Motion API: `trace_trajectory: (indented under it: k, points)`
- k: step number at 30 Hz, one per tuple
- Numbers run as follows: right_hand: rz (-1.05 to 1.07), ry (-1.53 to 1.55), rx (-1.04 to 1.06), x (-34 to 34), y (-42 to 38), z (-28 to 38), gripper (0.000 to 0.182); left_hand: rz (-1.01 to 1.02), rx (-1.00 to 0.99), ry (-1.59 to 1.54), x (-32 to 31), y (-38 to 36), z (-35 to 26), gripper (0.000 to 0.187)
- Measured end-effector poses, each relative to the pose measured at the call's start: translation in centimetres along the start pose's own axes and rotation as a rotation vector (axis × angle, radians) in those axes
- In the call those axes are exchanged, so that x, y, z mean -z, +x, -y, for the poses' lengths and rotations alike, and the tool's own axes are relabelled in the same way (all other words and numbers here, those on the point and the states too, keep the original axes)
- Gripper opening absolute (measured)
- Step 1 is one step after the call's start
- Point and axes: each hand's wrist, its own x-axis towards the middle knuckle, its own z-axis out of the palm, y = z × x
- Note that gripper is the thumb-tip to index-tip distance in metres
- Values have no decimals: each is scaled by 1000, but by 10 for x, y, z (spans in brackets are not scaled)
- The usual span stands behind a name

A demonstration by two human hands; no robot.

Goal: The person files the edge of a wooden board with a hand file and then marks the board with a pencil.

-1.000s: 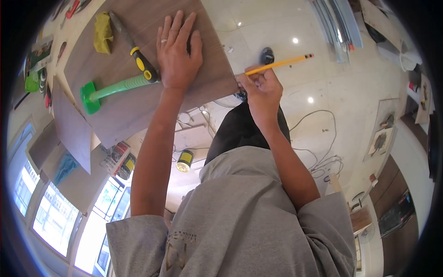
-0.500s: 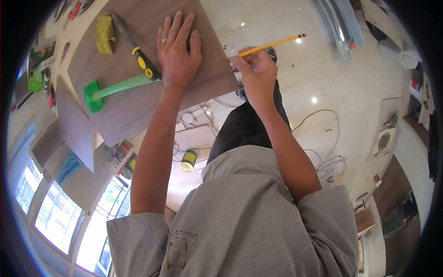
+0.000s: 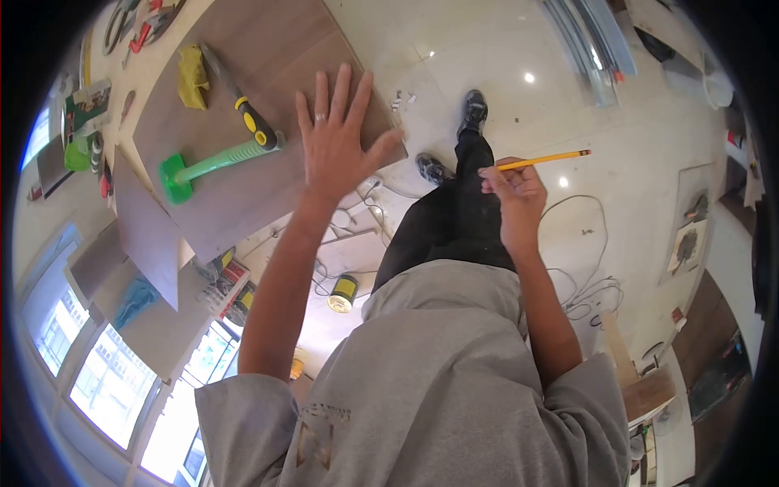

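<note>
My left hand (image 3: 337, 150) is open, fingers spread, over the brown wood board (image 3: 243, 65) near its right edge. A ring is on one finger. My right hand (image 3: 521, 199) pinches a yellow pencil (image 3: 552, 160) beyond the board's right side, above the floor, with its eraser end pointing right. To the left of my left hand, a green mallet (image 3: 175, 178) lies on the board. Its handle end meets the black and yellow handle (image 3: 254, 123) of a metal-bladed tool. A crumpled yellow piece (image 3: 193, 77) lies beside that blade.
My shoes (image 3: 473, 112) stand on the glossy tiled floor. A cable (image 3: 596, 296) lies coiled at right, and long strips (image 3: 588, 53) lie at the upper right. A tin (image 3: 343, 293) stands below the board. More tools (image 3: 144, 32) lie on the upper-left surface.
My right hand has drawn away from the board's edge, toward my body and rightward, with the pencil. My left hand has shifted right and nearer to me, its fingers spreading wider.
</note>
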Motion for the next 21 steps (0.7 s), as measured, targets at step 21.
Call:
trace_trajectory:
  k: [21]
  points:
    - [-122, -85, 34, 70, 21, 6, 19, -43, 177, -161, -9, 33, 25, 129]
